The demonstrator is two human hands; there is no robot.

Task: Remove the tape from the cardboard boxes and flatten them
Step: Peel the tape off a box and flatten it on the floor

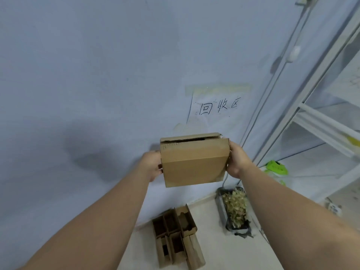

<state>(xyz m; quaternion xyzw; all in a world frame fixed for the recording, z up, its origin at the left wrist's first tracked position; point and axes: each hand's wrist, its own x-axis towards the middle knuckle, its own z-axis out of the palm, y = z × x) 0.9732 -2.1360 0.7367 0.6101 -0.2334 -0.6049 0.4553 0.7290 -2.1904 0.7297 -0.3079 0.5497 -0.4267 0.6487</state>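
Note:
I hold a small brown cardboard box (193,160) up in the air in front of the wall, one hand on each side. My left hand (153,165) grips its left side, fingers hidden behind the box. My right hand (236,159) grips its right side. The top flaps are partly lifted, showing a dark gap along the upper edge. No tape is plainly visible on the box. On the floor below lies a pile of flattened cardboard boxes (176,236) against the wall.
A dark tray of scrunched tape scraps (234,208) sits on the floor to the right of the pile. A white metal shelf frame (311,117) stands at the right with a green object (276,167) on it. A handwritten paper sign (218,107) is taped on the wall.

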